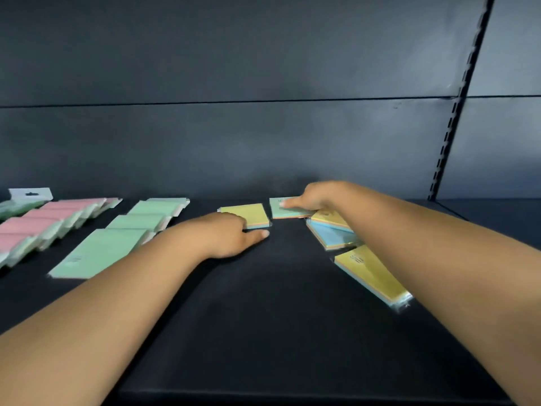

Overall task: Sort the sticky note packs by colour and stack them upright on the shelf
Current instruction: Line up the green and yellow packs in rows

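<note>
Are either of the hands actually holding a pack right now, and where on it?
Nothing is lifted. The left hand rests on the near-left corner of the yellow-topped pack. The right hand presses fingers flat on the green-topped pack, at its right part.

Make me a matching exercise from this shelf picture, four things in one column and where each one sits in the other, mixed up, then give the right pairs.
Things:
1. pink packs
2. left hand
3. right hand
4. blue-topped pack

Places:
A. resting on the green-topped pack at the back
B. far left of the shelf, in an overlapping row
C. on the yellow-topped pack near the middle
D. partly under the right forearm, in the loose pile

Pairs: 1-B, 2-C, 3-A, 4-D
</note>
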`<state>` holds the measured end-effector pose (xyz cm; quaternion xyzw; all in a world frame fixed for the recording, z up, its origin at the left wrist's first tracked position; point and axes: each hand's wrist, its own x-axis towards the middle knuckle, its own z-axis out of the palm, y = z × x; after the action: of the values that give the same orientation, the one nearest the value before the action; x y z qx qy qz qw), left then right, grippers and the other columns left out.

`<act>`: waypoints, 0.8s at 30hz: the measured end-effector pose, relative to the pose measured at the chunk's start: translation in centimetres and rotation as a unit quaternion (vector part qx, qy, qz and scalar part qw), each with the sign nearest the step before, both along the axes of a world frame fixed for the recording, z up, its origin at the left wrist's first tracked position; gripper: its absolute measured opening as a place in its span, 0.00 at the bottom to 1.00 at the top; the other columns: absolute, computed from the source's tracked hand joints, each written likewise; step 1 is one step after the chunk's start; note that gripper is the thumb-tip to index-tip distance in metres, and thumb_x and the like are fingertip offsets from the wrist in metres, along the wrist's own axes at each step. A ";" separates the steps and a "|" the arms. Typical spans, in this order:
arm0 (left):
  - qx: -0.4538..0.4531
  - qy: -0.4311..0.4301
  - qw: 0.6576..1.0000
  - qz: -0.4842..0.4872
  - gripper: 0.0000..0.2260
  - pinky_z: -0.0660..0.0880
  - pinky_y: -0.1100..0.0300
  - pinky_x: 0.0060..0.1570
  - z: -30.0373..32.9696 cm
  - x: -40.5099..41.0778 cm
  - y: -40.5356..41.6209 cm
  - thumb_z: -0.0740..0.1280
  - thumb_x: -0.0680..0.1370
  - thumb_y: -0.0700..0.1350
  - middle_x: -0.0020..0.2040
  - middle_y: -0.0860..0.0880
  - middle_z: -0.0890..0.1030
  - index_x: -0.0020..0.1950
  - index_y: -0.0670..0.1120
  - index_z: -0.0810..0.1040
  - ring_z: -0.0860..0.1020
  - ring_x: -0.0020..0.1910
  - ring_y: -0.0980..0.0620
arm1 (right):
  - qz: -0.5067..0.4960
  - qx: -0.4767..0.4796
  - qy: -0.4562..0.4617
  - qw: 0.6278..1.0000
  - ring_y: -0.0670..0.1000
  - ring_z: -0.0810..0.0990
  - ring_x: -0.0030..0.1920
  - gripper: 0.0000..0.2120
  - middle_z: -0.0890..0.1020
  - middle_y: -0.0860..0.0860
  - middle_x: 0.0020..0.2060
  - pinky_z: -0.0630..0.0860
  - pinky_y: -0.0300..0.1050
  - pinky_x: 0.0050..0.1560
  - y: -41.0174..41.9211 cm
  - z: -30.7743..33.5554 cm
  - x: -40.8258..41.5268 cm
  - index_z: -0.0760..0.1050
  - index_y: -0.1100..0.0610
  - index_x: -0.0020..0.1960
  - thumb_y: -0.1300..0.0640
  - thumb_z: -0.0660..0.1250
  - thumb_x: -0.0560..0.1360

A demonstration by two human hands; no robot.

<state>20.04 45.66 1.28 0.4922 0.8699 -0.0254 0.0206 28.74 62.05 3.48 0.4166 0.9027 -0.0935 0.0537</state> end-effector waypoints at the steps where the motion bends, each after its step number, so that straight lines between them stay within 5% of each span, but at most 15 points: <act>1: -0.004 -0.002 1.000 0.005 0.27 0.68 0.58 0.48 0.3 0.1 -0.2 0.48 0.77 0.65 0.55 0.48 0.76 0.58 0.47 0.75 0.72 0.53 0.48 | -0.001 0.005 -0.020 1.000 0.58 0.68 0.67 0.38 0.68 0.55 0.70 0.65 0.49 0.65 0.1 -0.5 -0.6 0.67 0.57 0.69 0.29 0.54 0.72; 5: -0.010 -0.023 1.000 0.013 0.29 0.66 0.58 0.56 0.6 0.2 -0.9 0.47 0.77 0.66 0.64 0.48 0.73 0.66 0.49 0.71 0.70 0.63 0.47 | -0.019 0.026 -0.014 0.999 0.60 0.63 0.70 0.42 0.65 0.56 0.71 0.62 0.56 0.69 0.8 -1.5 -1.9 0.66 0.54 0.70 0.25 0.54 0.68; 9: -0.015 -0.045 0.999 0.018 0.30 0.64 0.58 0.55 0.7 0.1 -1.1 0.47 0.76 0.66 0.67 0.48 0.71 0.68 0.49 0.69 0.69 0.65 0.47 | -0.012 -0.065 0.113 0.991 0.56 0.74 0.57 0.39 0.75 0.55 0.60 0.70 0.49 0.60 1.0 -1.6 -2.3 0.61 0.57 0.70 0.38 0.69 0.68; 12: -0.010 -0.036 0.999 0.017 0.30 0.66 0.58 0.49 0.0 0.4 -0.8 0.48 0.76 0.67 0.59 0.48 0.74 0.61 0.45 0.72 0.72 0.57 0.47 | 0.000 -0.129 0.235 0.963 0.52 0.75 0.44 0.38 0.74 0.52 0.55 0.73 0.44 0.45 0.6 -1.1 -2.5 0.57 0.53 0.71 0.51 0.74 0.68; 15: -0.002 -0.032 0.999 0.005 0.30 0.67 0.56 0.52 -0.7 0.7 -0.3 0.48 0.76 0.67 0.62 0.47 0.71 0.63 0.45 0.69 0.71 0.59 0.47 | 0.016 -0.164 0.326 0.931 0.48 0.72 0.36 0.25 0.73 0.50 0.51 0.69 0.41 0.31 0.5 -0.2 -2.5 0.66 0.50 0.64 0.62 0.70 0.71; 20: 0.013 -0.056 0.998 0.001 0.28 0.61 0.53 0.68 -1.0 0.5 -0.1 0.48 0.80 0.60 0.72 0.45 0.63 0.73 0.43 0.60 0.61 0.71 0.45 | -0.008 -0.299 0.462 0.835 0.48 0.76 0.39 0.14 0.76 0.50 0.41 0.75 0.42 0.35 -0.2 1.6 -2.1 0.69 0.52 0.53 0.69 0.62 0.73; 24: 0.034 -0.056 0.998 0.019 0.25 0.59 0.55 0.67 -0.1 1.2 -1.7 0.47 0.81 0.57 0.74 0.44 0.61 0.73 0.44 0.61 0.60 0.72 0.46 | 0.025 -0.322 0.481 0.815 0.47 0.79 0.36 0.09 0.79 0.52 0.38 0.76 0.37 0.27 -2.1 2.9 -1.7 0.70 0.56 0.44 0.66 0.68 0.73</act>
<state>21.24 43.93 1.13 0.4764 0.8770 0.0325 0.0530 27.04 59.96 6.43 0.2544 0.7421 -0.5656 -0.2543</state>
